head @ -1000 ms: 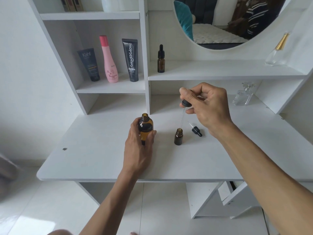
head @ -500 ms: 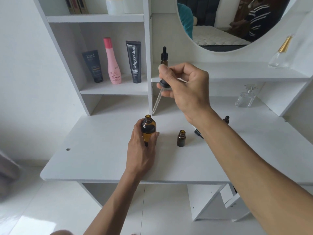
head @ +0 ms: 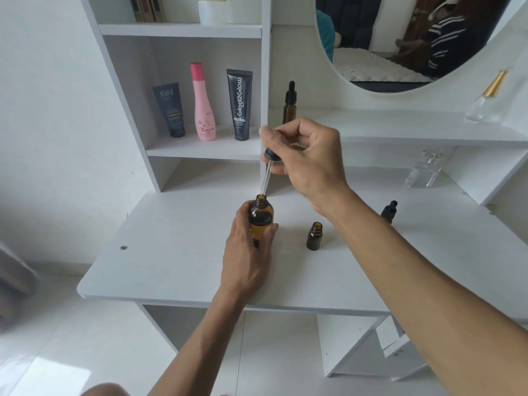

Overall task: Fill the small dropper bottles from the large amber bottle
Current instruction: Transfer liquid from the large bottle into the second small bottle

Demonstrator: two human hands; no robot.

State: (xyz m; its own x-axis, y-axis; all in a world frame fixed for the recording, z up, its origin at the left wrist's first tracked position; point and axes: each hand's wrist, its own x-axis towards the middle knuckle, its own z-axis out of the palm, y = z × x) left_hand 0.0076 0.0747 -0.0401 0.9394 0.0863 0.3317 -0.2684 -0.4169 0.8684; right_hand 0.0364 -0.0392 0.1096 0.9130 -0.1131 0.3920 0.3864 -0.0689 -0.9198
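Centrally in the frame, the large amber bottle (head: 260, 217) is stood upright on the white desk (head: 177, 252), uncapped, and is gripped round its body by the left hand (head: 248, 252), whose fingers are curled about it. Directly above its open mouth, a glass dropper (head: 267, 172) is held tilted, with its tip at or just inside the neck; which of the two cannot be told. The black bulb of the dropper is pinched between the thumb and fingers of the right hand (head: 308, 158), seen just above centre. To the right of the large bottle, a small open dropper bottle (head: 315, 236) is stood on the desk, apart from both hands. Further right, partly hidden behind the right forearm, a capped small dropper bottle (head: 389, 211) is seen. On the shelf behind the right hand, a taller amber dropper bottle (head: 290, 102) is stood. In the left compartment, a dark tube (head: 170, 110), a pink bottle (head: 203, 104) and a black tube (head: 240, 105) are lined up. At upper right, a round mirror (head: 400, 38) is mounted.
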